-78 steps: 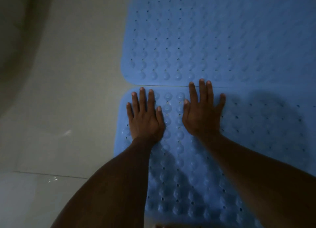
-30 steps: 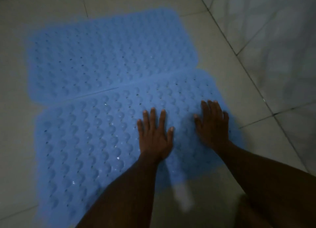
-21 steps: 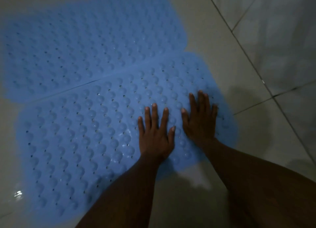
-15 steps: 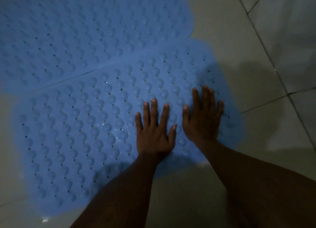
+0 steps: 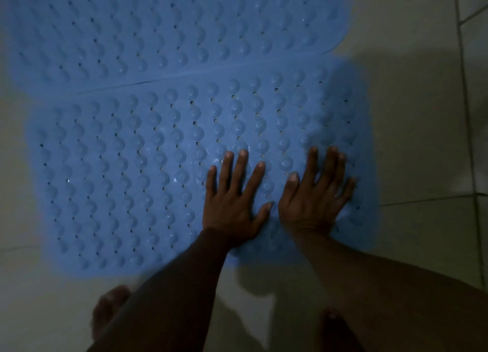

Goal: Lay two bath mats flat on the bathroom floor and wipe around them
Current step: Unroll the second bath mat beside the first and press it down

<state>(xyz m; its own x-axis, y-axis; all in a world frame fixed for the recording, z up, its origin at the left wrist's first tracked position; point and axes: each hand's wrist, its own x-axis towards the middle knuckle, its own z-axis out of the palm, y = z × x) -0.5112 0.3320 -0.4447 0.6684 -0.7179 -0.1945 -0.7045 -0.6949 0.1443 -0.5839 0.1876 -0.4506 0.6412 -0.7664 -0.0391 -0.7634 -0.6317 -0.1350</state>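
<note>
Two bumpy blue rubber mats (edges touching), left hand, right hand spread flat

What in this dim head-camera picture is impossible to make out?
- Far blue studded rubber bath mat: its top and left are cut off by the frame edge.
- Near blue studded mat: hidden under the flat left hand and right hand.
- Pale tiled floor: too dim to judge wet or dry.
- Wiping cloth: none visible.

Both hands, left and right, press flat (fingers spread) on the near blue mat.
</note>
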